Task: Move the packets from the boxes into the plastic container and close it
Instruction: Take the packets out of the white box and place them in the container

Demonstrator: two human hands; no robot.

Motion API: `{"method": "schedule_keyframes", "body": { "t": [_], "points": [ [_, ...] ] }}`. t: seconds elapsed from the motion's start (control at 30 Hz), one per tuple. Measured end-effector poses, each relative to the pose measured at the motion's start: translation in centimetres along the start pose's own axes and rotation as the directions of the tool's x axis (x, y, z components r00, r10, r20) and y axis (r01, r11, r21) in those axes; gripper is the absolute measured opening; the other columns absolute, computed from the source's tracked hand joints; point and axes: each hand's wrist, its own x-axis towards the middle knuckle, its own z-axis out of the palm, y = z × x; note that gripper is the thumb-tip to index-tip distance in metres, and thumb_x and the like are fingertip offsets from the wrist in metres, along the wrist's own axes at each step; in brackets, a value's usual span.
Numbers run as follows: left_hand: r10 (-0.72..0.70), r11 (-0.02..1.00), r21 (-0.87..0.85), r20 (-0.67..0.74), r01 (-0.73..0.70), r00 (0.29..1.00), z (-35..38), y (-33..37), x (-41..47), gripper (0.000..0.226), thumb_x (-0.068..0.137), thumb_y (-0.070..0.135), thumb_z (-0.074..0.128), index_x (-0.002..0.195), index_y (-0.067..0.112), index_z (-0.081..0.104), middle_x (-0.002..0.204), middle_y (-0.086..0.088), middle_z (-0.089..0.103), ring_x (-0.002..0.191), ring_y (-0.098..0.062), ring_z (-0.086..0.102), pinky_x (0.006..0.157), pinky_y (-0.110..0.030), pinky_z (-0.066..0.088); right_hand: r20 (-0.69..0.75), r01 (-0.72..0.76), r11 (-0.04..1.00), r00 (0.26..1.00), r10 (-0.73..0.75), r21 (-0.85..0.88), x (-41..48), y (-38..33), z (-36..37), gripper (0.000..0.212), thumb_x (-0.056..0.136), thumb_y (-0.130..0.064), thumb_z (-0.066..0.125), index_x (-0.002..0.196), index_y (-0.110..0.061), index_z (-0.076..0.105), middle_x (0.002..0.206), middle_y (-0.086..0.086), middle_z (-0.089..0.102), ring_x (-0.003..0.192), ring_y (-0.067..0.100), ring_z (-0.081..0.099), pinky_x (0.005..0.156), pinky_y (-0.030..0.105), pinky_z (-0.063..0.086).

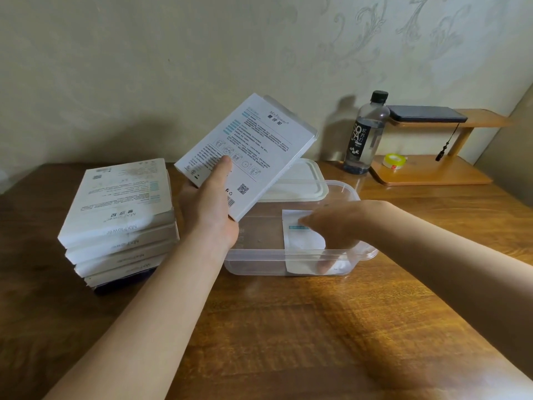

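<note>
One box (pixel 248 151) is gripped tilted above the open plastic container (pixel 253 264) by the left hand (pixel 210 209), thumb across its face, probably to keep it clear while the right hand (pixel 331 226) (too blurred to tell whether it pinches or presses) lowers a packet (pixel 300 241) inside.

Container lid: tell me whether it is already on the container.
No, the white lid lies on the table behind the open plastic container.

Tilted box (pixel 251 148) overhangs the open container (pixel 259 252)
</note>
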Motion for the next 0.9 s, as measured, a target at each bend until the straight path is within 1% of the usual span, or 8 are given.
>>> {"method": "schedule_keyframes", "body": {
  "t": [0.1, 0.23, 0.47, 0.57, 0.7, 0.77, 0.83, 0.9],
  "points": [
    [0.008, 1.000, 0.010, -0.005, -0.008, 1.000, 0.0, 0.0, 0.0, 0.031, 0.089, 0.020, 0.078, 0.118, 0.022, 0.066, 0.100, 0.003, 0.079, 0.081, -0.015, 0.077, 0.066, -0.037, 0.064, -0.001, -0.004, 1.000, 1.000, 0.004, -0.021, 0.1, 0.0, 0.2, 0.085, 0.076, -0.054, 0.080, 0.147, -0.025, 0.043, 0.122, 0.001, 0.064, 0.104, 0.023, 0.060, 0.096, 0.040, 0.053],
    [0.013, 1.000, 0.019, -0.001, -0.013, 1.000, 0.0, 0.0, 0.0, 0.032, 0.089, 0.022, 0.078, 0.119, 0.023, 0.065, 0.099, 0.005, 0.079, 0.078, -0.013, 0.077, 0.065, -0.035, 0.064, 0.001, -0.003, 0.999, 1.000, 0.003, -0.035, 0.3, -0.1, 0.3, 0.080, 0.082, -0.045, 0.077, 0.150, -0.024, 0.040, 0.123, 0.001, 0.063, 0.105, 0.022, 0.060, 0.096, 0.037, 0.052],
    [0.025, 1.000, 0.001, 0.009, -0.025, 1.000, 0.0, -0.2, 0.2, 0.026, 0.089, 0.020, 0.078, 0.112, 0.025, 0.066, 0.096, 0.005, 0.080, 0.083, -0.016, 0.078, 0.073, -0.041, 0.065, -0.012, 0.024, 0.996, 1.000, -0.023, 0.088, 0.3, -1.2, -1.0, 0.096, 0.075, -0.067, 0.073, 0.151, -0.022, 0.036, 0.141, 0.001, 0.056, 0.124, 0.025, 0.055, 0.105, 0.040, 0.048],
    [0.027, 1.000, 0.010, 0.017, -0.027, 0.999, 0.0, -0.2, 0.2, 0.022, 0.089, 0.020, 0.078, 0.107, 0.026, 0.066, 0.093, 0.006, 0.080, 0.080, -0.014, 0.078, 0.075, -0.043, 0.065, -0.007, 0.037, 0.998, 0.999, -0.036, 0.059, 0.4, -1.7, -0.6, 0.095, 0.074, -0.068, 0.073, 0.150, -0.023, 0.037, 0.140, 0.000, 0.057, 0.124, 0.025, 0.056, 0.105, 0.041, 0.049],
    [0.031, 0.999, 0.013, 0.024, -0.032, 0.999, -0.1, -0.3, 0.3, 0.018, 0.090, 0.020, 0.077, 0.102, 0.028, 0.065, 0.092, 0.006, 0.079, 0.077, -0.013, 0.077, 0.068, -0.037, 0.065, -0.013, 0.019, 0.999, 1.000, -0.019, 0.042, 0.3, -2.0, -0.6, 0.093, 0.076, -0.065, 0.073, 0.150, -0.022, 0.038, 0.139, 0.001, 0.058, 0.123, 0.027, 0.056, 0.105, 0.042, 0.048],
    [0.029, 1.000, 0.007, 0.023, -0.029, 0.999, -0.2, -0.4, 0.3, 0.018, 0.090, 0.021, 0.077, 0.102, 0.028, 0.066, 0.093, 0.005, 0.079, 0.078, -0.013, 0.077, 0.069, -0.038, 0.065, -0.007, -0.007, 0.997, 1.000, 0.007, 0.081, -0.3, -2.1, -0.9, 0.092, 0.077, -0.065, 0.073, 0.151, -0.023, 0.037, 0.143, 0.001, 0.055, 0.128, 0.026, 0.053, 0.108, 0.043, 0.045],
    [0.021, 1.000, -0.001, 0.029, -0.021, 0.999, -0.3, -0.4, 0.4, 0.020, 0.089, 0.022, 0.078, 0.105, 0.027, 0.067, 0.093, 0.005, 0.080, 0.080, -0.015, 0.078, 0.073, -0.042, 0.064, -0.057, -0.064, 0.981, 0.995, 0.076, 0.184, -1.4, -1.4, -1.9, 0.075, 0.083, -0.058, 0.071, 0.144, -0.022, 0.049, 0.138, 0.000, 0.059, 0.123, 0.022, 0.057, 0.105, 0.040, 0.047],
    [0.021, 1.000, -0.003, 0.040, -0.021, 0.999, -0.4, -0.3, 0.5, 0.022, 0.088, 0.025, 0.079, 0.107, 0.029, 0.068, 0.093, 0.006, 0.080, 0.082, -0.016, 0.078, 0.076, -0.045, 0.063, -0.242, -0.105, 0.915, 0.947, 0.212, 0.389, -3.3, 0.2, -3.9, 0.034, 0.091, -0.042, 0.069, 0.112, -0.015, 0.069, 0.104, 0.002, 0.074, 0.089, 0.015, 0.071, 0.079, 0.028, 0.057]
  ]
}}
